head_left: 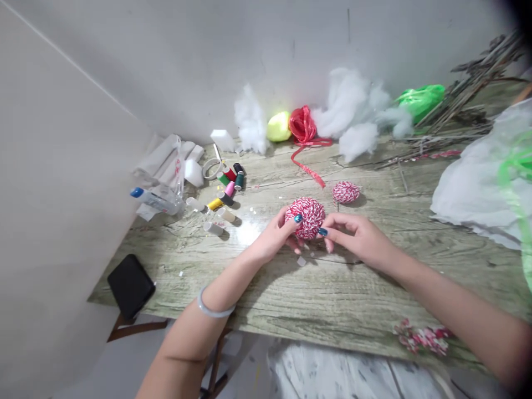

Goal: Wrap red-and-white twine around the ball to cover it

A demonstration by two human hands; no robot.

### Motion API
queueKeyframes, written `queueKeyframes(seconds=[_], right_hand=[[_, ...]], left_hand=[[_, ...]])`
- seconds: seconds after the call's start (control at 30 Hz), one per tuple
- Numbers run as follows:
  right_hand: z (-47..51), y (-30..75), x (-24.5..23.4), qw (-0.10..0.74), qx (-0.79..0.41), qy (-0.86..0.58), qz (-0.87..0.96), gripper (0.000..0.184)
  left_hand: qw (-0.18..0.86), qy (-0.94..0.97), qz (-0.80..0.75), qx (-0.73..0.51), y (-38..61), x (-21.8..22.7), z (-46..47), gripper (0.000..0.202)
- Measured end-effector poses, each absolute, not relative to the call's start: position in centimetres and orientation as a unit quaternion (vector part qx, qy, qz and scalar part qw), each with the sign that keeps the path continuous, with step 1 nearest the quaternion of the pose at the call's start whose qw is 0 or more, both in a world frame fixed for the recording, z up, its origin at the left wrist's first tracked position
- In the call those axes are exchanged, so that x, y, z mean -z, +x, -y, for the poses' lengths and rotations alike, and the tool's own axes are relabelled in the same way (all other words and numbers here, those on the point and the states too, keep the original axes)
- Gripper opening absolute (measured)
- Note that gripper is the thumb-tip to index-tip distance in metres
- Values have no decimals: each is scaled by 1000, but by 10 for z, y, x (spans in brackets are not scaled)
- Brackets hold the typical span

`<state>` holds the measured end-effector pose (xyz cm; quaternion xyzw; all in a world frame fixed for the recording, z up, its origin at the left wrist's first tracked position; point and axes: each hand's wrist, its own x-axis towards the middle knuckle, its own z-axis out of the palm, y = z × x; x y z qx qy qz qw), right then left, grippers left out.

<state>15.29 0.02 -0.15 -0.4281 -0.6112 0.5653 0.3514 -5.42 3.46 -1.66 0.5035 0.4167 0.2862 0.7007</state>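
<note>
A ball wrapped in red-and-white twine (306,216) rests near the middle of the wooden table (341,293). My left hand (276,235) cups its left side, thumb on top. My right hand (357,235) pinches at its right side, fingers curled against the ball. A smaller spool of the same twine (345,192) lies just behind, apart from both hands. A pale bangle (211,307) circles my left wrist.
Thread spools (228,188) and a glue bottle (154,200) lie at the left, with a black case (131,285) on the table's corner. White stuffing (353,113), red ribbon (305,133), a yellow ball (278,126), a green bag (419,100) and dry twigs (465,94) line the back wall.
</note>
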Motion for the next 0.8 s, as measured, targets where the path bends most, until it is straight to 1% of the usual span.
queueKeyframes(seconds=[0.13,0.3,0.37,0.47,0.5,0.67,0.8], right_hand=[[0,151,3,357,-569,-431,603,20],[1,150,5,363,-566,-433,600,23],[1,150,5,364,-572,-429,596,23],[1,150,4,359,-583,-422,594,23],[2,149,4,358,-584,-422,594,22],[6,148,1,354,-542,-435,626,21],[10,147,-2,353,-448,-455,685,17]], left_hand=[[731,484,-397,-273,-52,20,-35,55],[733,485,-400,-262,-51,19,-32,58],[726,497,-398,-260,-52,15,-31,66],[693,537,-408,-255,-53,8,-29,84],[682,550,-412,-251,-54,6,-28,85],[630,589,-439,-252,-54,7,-28,70],[603,603,-448,-268,-54,10,-28,59]])
